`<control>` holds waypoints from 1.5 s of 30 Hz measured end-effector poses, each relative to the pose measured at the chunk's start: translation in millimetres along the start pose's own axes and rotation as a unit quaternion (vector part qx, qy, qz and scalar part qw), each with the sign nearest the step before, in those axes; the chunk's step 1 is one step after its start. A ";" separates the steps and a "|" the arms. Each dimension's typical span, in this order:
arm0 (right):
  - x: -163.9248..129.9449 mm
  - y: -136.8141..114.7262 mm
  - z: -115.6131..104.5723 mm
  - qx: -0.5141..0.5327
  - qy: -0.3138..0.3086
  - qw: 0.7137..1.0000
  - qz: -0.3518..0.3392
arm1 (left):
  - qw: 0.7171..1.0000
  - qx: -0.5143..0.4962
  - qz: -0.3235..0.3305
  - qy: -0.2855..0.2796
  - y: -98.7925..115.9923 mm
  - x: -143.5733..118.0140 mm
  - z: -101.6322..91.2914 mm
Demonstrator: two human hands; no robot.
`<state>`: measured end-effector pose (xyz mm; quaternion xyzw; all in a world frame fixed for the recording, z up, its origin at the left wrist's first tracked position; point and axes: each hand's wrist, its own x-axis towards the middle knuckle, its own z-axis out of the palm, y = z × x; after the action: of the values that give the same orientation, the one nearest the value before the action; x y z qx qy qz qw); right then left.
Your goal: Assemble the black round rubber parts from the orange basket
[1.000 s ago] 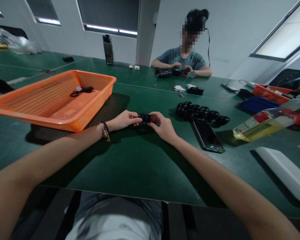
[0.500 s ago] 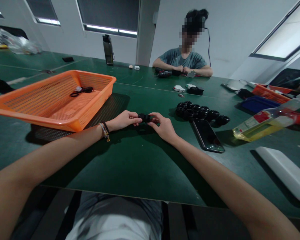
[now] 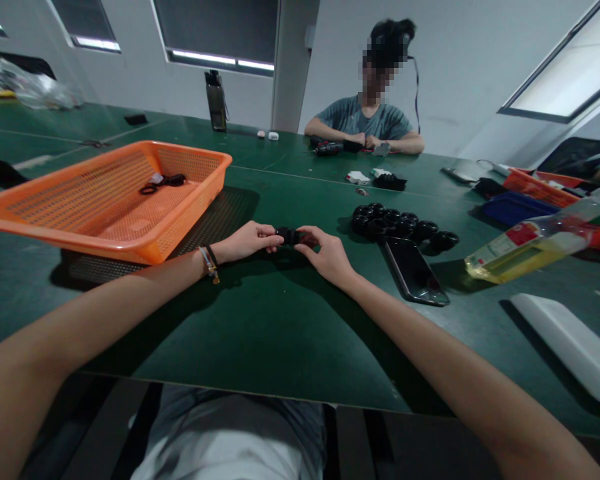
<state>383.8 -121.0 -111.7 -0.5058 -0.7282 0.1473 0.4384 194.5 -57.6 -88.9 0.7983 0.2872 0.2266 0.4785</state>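
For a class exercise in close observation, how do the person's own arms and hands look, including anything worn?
No sleeve shows on the left arm or right arm. The left hand and right hand are ungloved. The left wrist wears a thin black band and a pale bracelet with a gold-coloured charm; the right wrist shows nothing worn.

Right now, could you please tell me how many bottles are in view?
2: the dark bottle near the far edge of the table, and the clear bottle right of the phone.

Head-worn view from close above, forward and down across the green table [image 3: 260, 340]
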 end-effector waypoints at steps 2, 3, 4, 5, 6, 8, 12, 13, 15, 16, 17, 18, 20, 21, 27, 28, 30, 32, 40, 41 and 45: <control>0.1 0.4 0.0 0.001 0.001 1.000 -0.005 | 1.000 -0.002 -0.002 0.000 -0.1 -0.1 0.0; 0.2 0.5 0.1 -0.001 0.001 1.000 -0.006 | 1.000 -0.003 -0.003 0.001 -0.3 -0.1 0.0; 0.4 0.6 0.1 -0.004 0.000 1.000 -0.006 | 1.000 -0.005 -0.003 0.001 -0.5 -0.2 0.0; 0.5 0.6 0.0 -0.007 -0.001 1.000 -0.006 | 1.000 -0.007 -0.003 0.001 -0.7 -0.2 0.1; 0.6 0.5 -0.1 -0.011 -0.002 1.000 -0.005 | 1.000 -0.008 -0.003 0.002 -0.9 -0.2 0.2; 0.6 -0.2 -0.4 -0.016 -0.004 1.000 -0.003 | 1.000 -0.009 -0.003 0.001 -1.1 -0.2 0.3; 0.0 -2.2 -1.1 -0.009 -0.006 1.000 -0.003 | 1.000 -0.007 -0.004 0.002 -0.1 -0.1 0.9; -0.3 -2.5 -1.2 -0.007 -0.005 1.000 -0.006 | 1.000 -0.006 -0.003 0.003 0.3 0.0 1.0; -0.7 -2.7 -1.2 -0.002 -0.004 1.000 -0.010 | 1.000 -0.003 -0.003 0.002 0.9 0.2 1.0; -0.8 -2.7 -1.1 0.001 -0.003 1.000 -0.011 | 1.000 -0.001 -0.002 0.001 1.1 0.3 1.0; -0.9 -2.5 -0.8 0.004 -0.002 1.000 -0.010 | 1.000 -0.001 -0.003 0.001 1.1 0.4 1.0; -0.9 -2.2 -0.5 0.008 -0.002 1.000 -0.009 | 1.000 -0.002 -0.004 0.001 0.9 0.4 1.1; -0.8 -1.5 0.2 0.013 0.001 1.000 -0.006 | 1.000 -0.006 -0.006 0.003 0.5 0.3 1.2; -0.7 -1.3 0.5 0.016 0.001 1.000 -0.005 | 1.000 -0.009 -0.007 0.004 0.4 0.1 1.3; -0.2 -1.8 0.7 0.024 -0.004 1.000 0.004 | 1.000 -0.014 -0.008 0.004 1.0 -0.8 1.6; -0.2 -2.1 0.6 0.023 -0.006 1.000 0.006 | 1.000 -0.014 -0.009 0.004 1.0 -0.8 1.6; 0.0 -2.7 0.3 0.022 -0.008 1.000 0.010 | 1.000 -0.016 -0.009 0.003 0.5 -0.6 1.4; 0.0 -3.0 0.1 0.022 -0.010 1.000 0.013 | 1.000 -0.021 -0.009 0.002 -0.1 -0.3 1.1; 0.1 -1.7 0.2 0.016 -0.009 1.000 0.013 | 1.000 -0.010 -0.016 -0.001 0.2 0.2 0.6; 0.2 -1.3 0.2 0.015 -0.009 1.000 0.012 | 1.000 -0.007 -0.015 0.000 0.4 0.2 0.6; 0.4 -0.6 0.3 0.009 -0.010 1.000 0.013 | 1.000 -0.003 -0.011 0.002 0.7 0.0 0.7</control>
<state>383.2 -120.8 -111.3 -0.5098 -0.7245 0.1643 0.4339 195.1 -58.3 -88.6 0.7933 0.2961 0.2239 0.4826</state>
